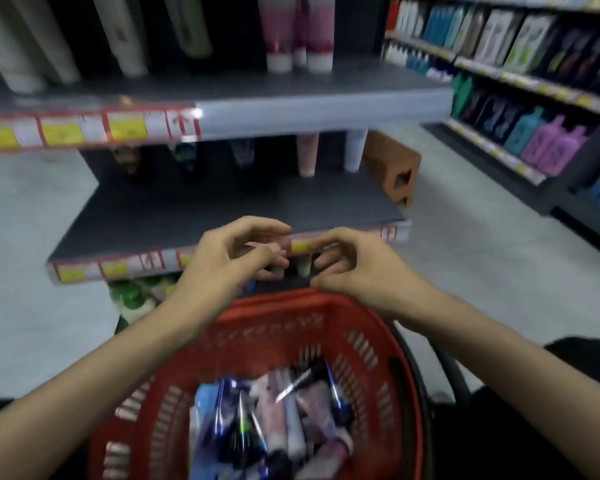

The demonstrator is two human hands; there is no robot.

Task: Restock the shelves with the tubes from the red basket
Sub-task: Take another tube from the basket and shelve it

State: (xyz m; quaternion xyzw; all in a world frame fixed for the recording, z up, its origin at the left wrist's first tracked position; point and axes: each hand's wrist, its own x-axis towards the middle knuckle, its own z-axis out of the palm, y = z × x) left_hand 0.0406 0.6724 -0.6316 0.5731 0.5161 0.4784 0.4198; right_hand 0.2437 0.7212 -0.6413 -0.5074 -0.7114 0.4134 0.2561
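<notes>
The red basket (361, 327) sits low in front of me and holds several blue, pink and white tubes (274, 420). Both hands hover above its far rim, at the front edge of the lower dark shelf (187, 216). My left hand (229, 258) has curled fingers that pinch a small pink tube (280, 251). My right hand (347, 268) curls its fingers next to a pale tube end (303, 268); blur hides whether it grips it. A pink tube (307, 154) and a white tube (354, 150) stand at the back of that shelf.
The upper shelf (291, 112) carries pink tubes (298, 32) and grey-white tubes (49, 39). A brown box (392, 164) sits by the lower shelf's right end. Another shelving unit (534, 98) with bottles runs along the right. Green-capped products (129, 296) sit below the lower shelf.
</notes>
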